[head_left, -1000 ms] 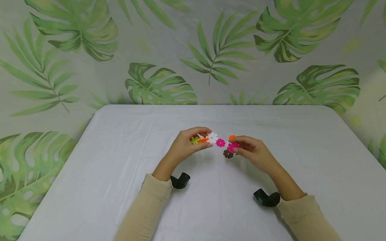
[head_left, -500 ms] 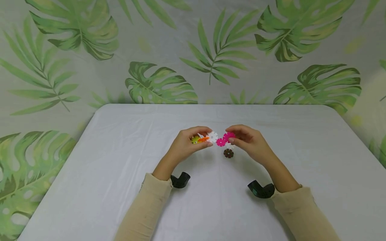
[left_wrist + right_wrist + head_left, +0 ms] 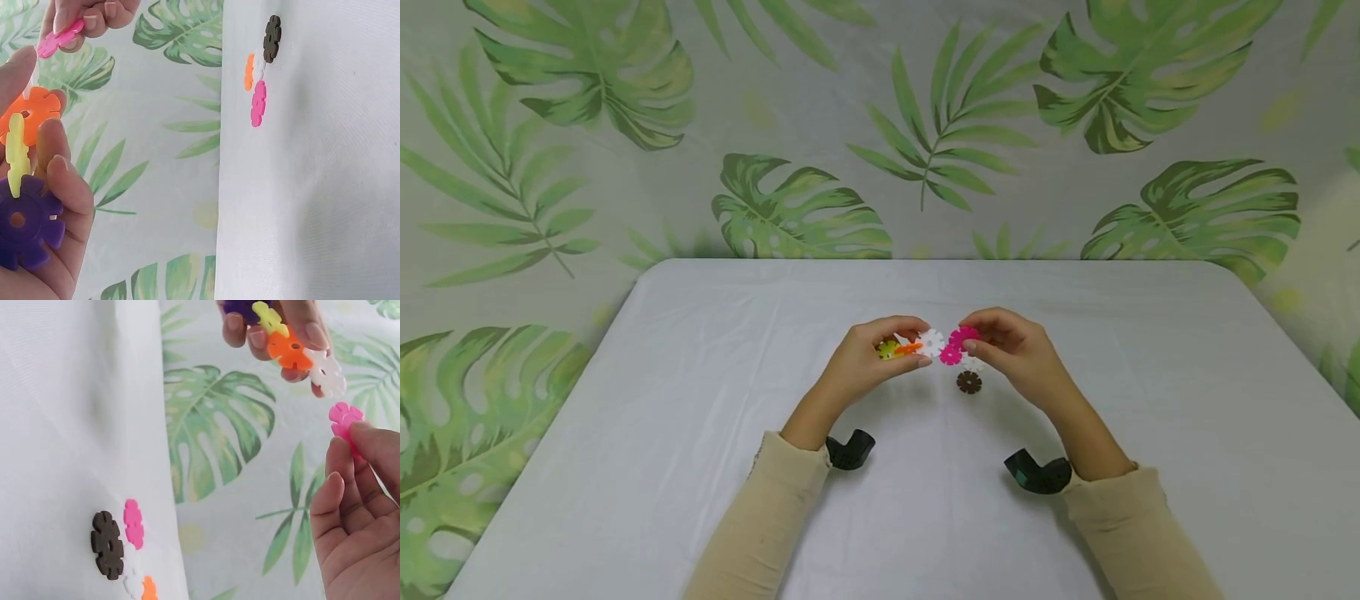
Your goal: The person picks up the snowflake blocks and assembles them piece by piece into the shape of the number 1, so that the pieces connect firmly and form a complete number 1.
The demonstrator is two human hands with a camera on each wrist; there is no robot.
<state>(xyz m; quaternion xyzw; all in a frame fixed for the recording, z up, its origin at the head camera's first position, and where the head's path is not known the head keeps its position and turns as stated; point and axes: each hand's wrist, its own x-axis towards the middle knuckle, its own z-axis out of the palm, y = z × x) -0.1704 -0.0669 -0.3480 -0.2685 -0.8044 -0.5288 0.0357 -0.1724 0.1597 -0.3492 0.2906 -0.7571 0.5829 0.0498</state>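
"What is gripped?"
"By the left fingers (image 3: 72, 187), an interlocked chain (image 3: 283, 356) of petal-notched discs; by the right fingers (image 3: 341, 469), a pink disc (image 3: 342, 419)."
"And beneath?"
"Four flat discs (image 3: 102, 544) are borne by the white worktop (image 3: 925, 533)."

Your right hand (image 3: 356, 531) comes in from the right edge, thumb and fingertips pinching a notched pink disc (image 3: 345, 415) by its lower end. Just above it, clearly apart, your left hand (image 3: 307, 325) grips a linked row: a purple disc (image 3: 239, 309) cut off by the top edge, a yellow disc (image 3: 270, 319), an orange disc (image 3: 284, 355) and, lowest, a white disc (image 3: 330, 376). On the white table (image 3: 69, 425) at left, you have a dark brown piece (image 3: 102, 553), with a pink piece (image 3: 133, 525), a white piece (image 3: 129, 575) and an orange piece (image 3: 149, 590) close beside it. Green leaves pattern the backdrop (image 3: 219, 419).
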